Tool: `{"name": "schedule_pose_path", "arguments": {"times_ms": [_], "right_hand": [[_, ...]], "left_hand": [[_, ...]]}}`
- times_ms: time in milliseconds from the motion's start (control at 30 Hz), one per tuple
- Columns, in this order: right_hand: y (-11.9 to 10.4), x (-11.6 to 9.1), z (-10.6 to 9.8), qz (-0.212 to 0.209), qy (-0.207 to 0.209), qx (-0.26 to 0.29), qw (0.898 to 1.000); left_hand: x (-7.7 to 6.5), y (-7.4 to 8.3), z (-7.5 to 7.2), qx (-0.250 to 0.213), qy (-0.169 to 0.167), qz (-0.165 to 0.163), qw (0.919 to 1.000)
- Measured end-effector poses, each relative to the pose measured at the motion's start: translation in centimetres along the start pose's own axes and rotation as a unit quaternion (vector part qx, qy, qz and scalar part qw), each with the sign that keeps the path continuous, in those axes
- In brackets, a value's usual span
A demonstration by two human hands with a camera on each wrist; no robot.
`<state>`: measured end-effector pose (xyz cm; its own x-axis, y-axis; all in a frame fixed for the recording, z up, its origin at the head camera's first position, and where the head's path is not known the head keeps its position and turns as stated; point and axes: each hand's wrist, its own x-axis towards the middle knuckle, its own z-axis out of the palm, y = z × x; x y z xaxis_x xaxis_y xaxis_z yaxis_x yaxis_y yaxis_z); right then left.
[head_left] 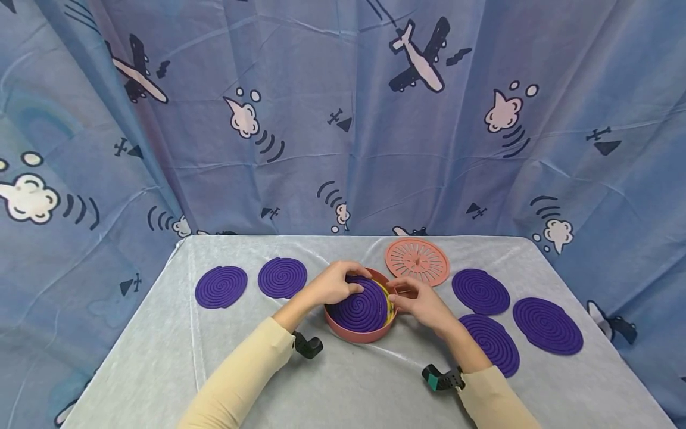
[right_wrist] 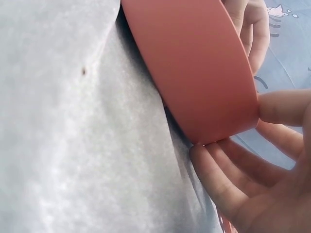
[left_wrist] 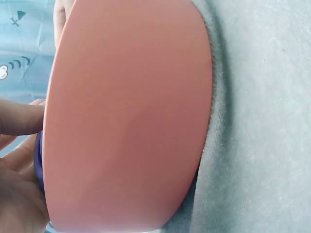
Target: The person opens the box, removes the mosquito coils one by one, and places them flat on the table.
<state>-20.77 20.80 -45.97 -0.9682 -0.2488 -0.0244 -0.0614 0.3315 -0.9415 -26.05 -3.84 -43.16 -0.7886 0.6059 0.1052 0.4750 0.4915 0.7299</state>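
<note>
A round pink container (head_left: 358, 335) stands mid-table, and its wall fills the left wrist view (left_wrist: 131, 116) and the right wrist view (right_wrist: 194, 63). A purple spiral coil (head_left: 359, 310) lies tilted in it, over a yellow edge (head_left: 389, 302). My left hand (head_left: 333, 286) curls over the coil's far left edge, and its fingers (left_wrist: 19, 119) lie beside the purple rim (left_wrist: 39, 155). My right hand (head_left: 420, 304) grips the container's right side, with the thumb (right_wrist: 284, 107) on the rim and the fingers (right_wrist: 228, 179) low against the wall.
A pink perforated lid (head_left: 417, 261) lies flat just behind the container. Two purple coils (head_left: 221, 286) (head_left: 282, 277) lie to the left, and three (head_left: 480, 291) (head_left: 548, 325) (head_left: 495, 344) to the right. A grey-white cloth (head_left: 161, 357) covers the table, and a blue airplane-print curtain (head_left: 343, 119) encloses it.
</note>
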Motion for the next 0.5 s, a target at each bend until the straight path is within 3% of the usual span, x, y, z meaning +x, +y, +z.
{"name": "schedule_pose_path", "arguments": {"times_ms": [300, 500], "right_hand": [[0.2, 0.1, 0.0, -0.002, -0.003, 0.005, 1.0], [0.3, 0.1, 0.0, -0.005, -0.002, 0.004, 1.0]], "left_hand": [[-0.4, 0.1, -0.4, -0.023, 0.023, -0.008, 0.9994], [-1.0, 0.7, -1.6, -0.03, 0.049, -0.008, 0.9983]]}}
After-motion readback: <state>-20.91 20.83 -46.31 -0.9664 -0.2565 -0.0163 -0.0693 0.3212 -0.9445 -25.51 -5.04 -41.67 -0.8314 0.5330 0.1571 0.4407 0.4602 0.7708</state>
